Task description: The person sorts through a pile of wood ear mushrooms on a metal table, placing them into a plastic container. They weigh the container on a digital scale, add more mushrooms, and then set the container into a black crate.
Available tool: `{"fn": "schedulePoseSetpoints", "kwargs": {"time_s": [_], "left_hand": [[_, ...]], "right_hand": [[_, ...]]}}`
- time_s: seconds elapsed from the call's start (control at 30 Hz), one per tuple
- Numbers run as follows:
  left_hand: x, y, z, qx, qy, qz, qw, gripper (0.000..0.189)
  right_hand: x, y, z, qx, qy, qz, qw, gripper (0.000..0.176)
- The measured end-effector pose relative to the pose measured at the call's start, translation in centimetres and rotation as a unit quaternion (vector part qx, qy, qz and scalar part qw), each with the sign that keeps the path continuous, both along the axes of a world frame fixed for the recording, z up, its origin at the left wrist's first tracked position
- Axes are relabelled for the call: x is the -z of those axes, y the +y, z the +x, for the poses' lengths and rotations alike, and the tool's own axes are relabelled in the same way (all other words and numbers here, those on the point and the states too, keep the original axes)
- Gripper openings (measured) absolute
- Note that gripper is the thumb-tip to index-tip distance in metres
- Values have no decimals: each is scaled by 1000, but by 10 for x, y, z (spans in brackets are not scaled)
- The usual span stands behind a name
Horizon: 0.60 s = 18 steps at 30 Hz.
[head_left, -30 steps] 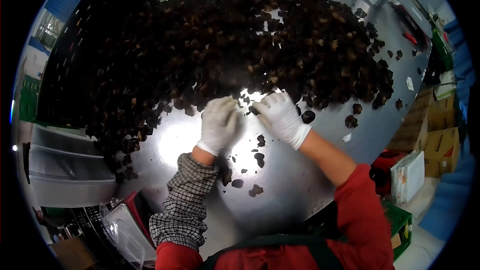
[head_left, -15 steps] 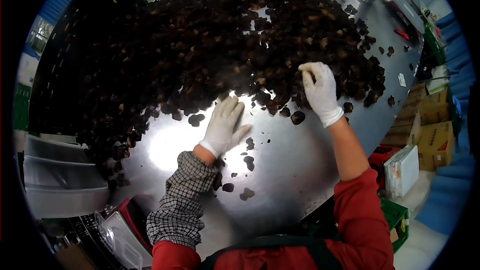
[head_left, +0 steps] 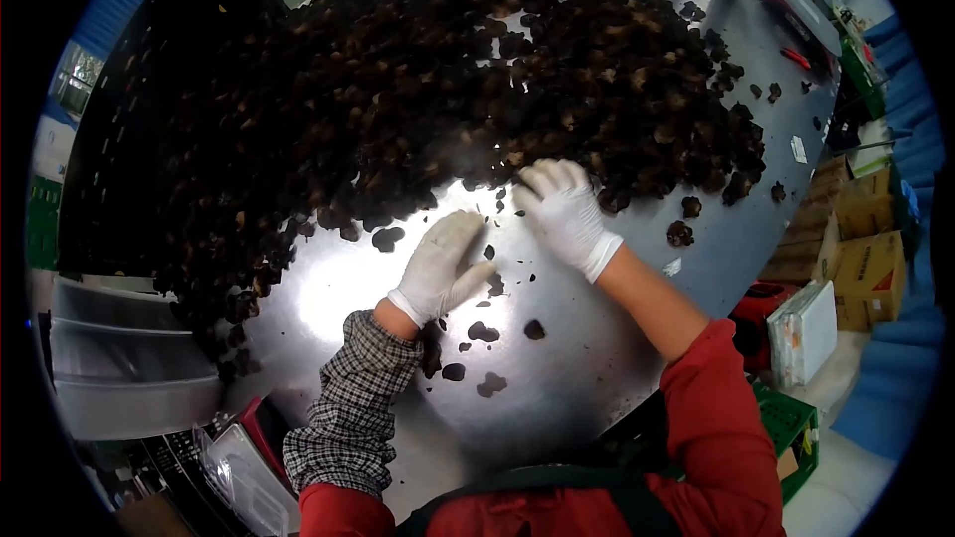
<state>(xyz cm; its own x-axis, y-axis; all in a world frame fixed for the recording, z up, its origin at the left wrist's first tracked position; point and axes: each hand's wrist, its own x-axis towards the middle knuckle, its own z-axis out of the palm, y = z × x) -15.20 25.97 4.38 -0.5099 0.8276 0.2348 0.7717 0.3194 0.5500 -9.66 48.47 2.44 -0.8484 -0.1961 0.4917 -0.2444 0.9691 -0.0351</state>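
Observation:
A wide heap of dark brown, crinkled pieces (head_left: pixel 398 109), which look like dried wood ear mushrooms, covers the far part of a shiny metal table (head_left: pixel 587 378). My left hand (head_left: pixel 443 264), in a white glove, is low over the table just short of the heap, fingers stretched together and thumb apart. It holds nothing. At the near edge of the heap, my gloved right hand (head_left: pixel 567 214) has its fingers bent and slightly apart, with no piece visible in them. Several loose dark pieces (head_left: pixel 483 332) lie on the metal below the hands.
A black crate (head_left: pixel 119 139) stands along the left side. Grey plastic bins (head_left: pixel 129 358) are at the lower left. Cardboard boxes (head_left: pixel 865 278), a green crate (head_left: pixel 786 428) and a wrapped white stack (head_left: pixel 804 333) sit to the right. A red-handled tool (head_left: pixel 795 58) lies at the far right.
My right hand has moved left and a little nearer, off the right part of the heap. My left hand has drawn back slightly. Another loose piece now lies on the bare metal.

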Motion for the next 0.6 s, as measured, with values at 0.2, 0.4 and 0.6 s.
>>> {"fn": "schedulePoseSetpoints", "kwargs": {"time_s": [0.2, 0.4, 0.6], "left_hand": [[-2, 0, 0, 12, -17, -21, 1000, 56], [21, 24, -18, -18, 51, -96, 994, 74], [-12, -20, 16, 95, -145, -90, 981, 75]], "right_hand": [[-20, 8, 5, 4, 34, -8, 999, 27], [11, -43, 12, -11, -109, -124, 986, 56], [0, -43, 52, -164, -249, -204, 932, 56]]}}
